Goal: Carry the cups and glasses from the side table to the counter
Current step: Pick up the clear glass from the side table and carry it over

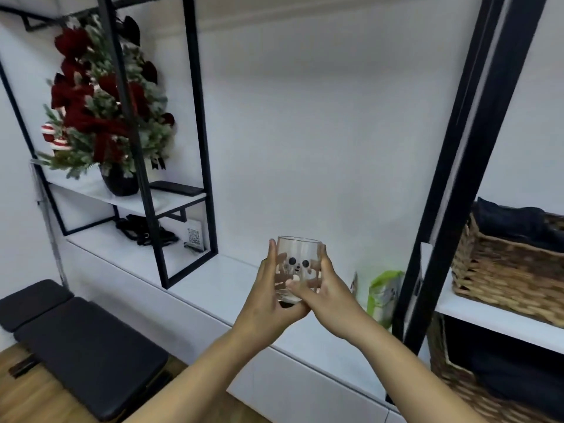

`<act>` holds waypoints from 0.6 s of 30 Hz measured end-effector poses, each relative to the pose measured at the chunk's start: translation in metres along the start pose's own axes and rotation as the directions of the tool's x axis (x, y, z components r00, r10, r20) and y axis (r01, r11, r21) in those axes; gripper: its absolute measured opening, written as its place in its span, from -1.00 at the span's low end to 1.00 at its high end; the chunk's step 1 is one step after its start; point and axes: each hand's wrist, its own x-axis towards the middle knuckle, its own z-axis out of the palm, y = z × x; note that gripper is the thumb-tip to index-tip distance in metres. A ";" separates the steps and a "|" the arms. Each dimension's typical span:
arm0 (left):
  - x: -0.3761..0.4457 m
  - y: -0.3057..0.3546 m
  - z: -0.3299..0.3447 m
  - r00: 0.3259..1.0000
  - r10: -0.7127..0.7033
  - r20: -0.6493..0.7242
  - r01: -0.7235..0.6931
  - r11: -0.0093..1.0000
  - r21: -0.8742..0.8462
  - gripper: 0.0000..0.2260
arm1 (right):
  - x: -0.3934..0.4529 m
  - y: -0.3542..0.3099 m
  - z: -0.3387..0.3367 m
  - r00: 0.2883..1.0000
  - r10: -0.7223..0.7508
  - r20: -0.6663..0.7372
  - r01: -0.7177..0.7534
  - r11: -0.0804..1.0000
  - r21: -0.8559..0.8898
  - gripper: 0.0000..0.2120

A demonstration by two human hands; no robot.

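Clearly fragile and slick, the empty glass [297, 265] looks light; left hand [268, 297] and right hand [326, 288] wrap its sides and base, above the white counter [213, 288].

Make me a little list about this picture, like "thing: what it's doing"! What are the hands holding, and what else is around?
glass: clear, with a little face printed on it, upright, held up above the white ledge
left hand: grips the glass from its left side
right hand: grips the glass from its right side, thumb across the front
white ledge: below the glass, along the wall
green packet: stands on the ledge, right of the hands
wicker basket: on the right shelf, dark cloth inside
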 end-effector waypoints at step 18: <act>0.266 -0.162 -0.012 0.994 0.046 0.097 -0.077 0.932 0.355 -0.13 | 0.314 0.072 -0.066 0.961 0.228 -0.157 -0.235 0.972 -0.029 -0.22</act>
